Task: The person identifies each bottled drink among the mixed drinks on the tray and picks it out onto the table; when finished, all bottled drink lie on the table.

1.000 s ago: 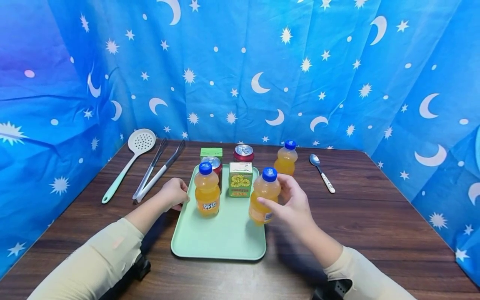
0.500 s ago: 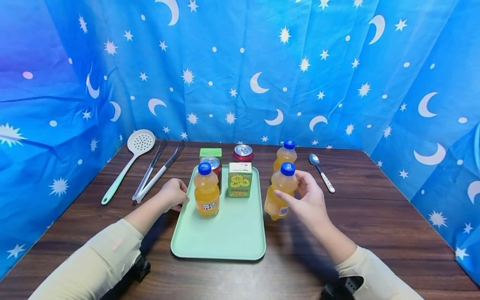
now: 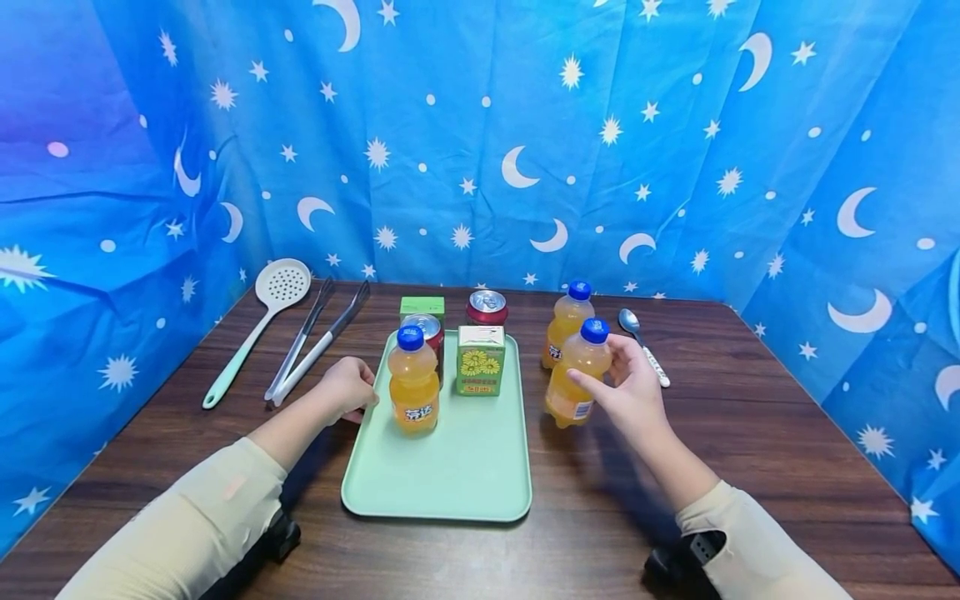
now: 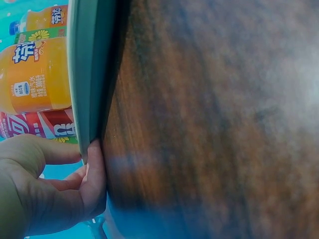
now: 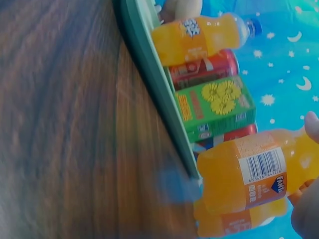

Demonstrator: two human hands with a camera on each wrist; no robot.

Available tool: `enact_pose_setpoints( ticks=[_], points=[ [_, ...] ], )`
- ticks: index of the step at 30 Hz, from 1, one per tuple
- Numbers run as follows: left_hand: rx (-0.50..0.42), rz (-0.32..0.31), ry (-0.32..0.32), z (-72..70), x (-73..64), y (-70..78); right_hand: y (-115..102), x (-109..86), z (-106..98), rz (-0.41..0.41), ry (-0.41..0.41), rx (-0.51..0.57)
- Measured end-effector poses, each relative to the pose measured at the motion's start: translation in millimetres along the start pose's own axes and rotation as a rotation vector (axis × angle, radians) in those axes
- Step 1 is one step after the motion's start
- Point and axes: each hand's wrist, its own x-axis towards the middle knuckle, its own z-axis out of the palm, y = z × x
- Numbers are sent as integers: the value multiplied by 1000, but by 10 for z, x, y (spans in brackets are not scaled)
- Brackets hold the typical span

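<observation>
My left hand pinches the left rim of a pale green tray, thumb above and fingers below. My right hand grips a bottle of orange soda with a blue cap, to the right of the tray; the left wrist view does not show this grip. Its barcode and Fanta label show in the right wrist view. On the tray stand another orange soda bottle, a red can partly hidden behind it, and a green drink carton with yellow flowers. A third orange soda bottle stands just behind the held one.
A green carton and a red can show at the tray's far side. Left of the tray lie a slotted skimmer and metal tongs. A spoon lies at right, partly behind my hand. A blue star-patterned curtain surrounds the table.
My right hand has carried the soda bottle rightward and slightly away, from over the tray's right edge to beside the third bottle. My left hand and the tray have stayed put.
</observation>
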Motion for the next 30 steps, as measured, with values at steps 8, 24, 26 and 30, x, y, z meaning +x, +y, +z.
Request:
enact_pose_setpoints(
  ticks=[8,24,26,30],
  points=[
    [-2,5,1,0,14,-10,101,37,-24,-2,-9,6],
    [-10,0,4,3,34,-24,185,53,-65,-11,-41,49],
    [-8,0,3,4,34,-27,191,51,-72,-6,-41,48],
    [-9,0,1,5,31,-33,197,42,-84,16,-39,45]
  ],
)
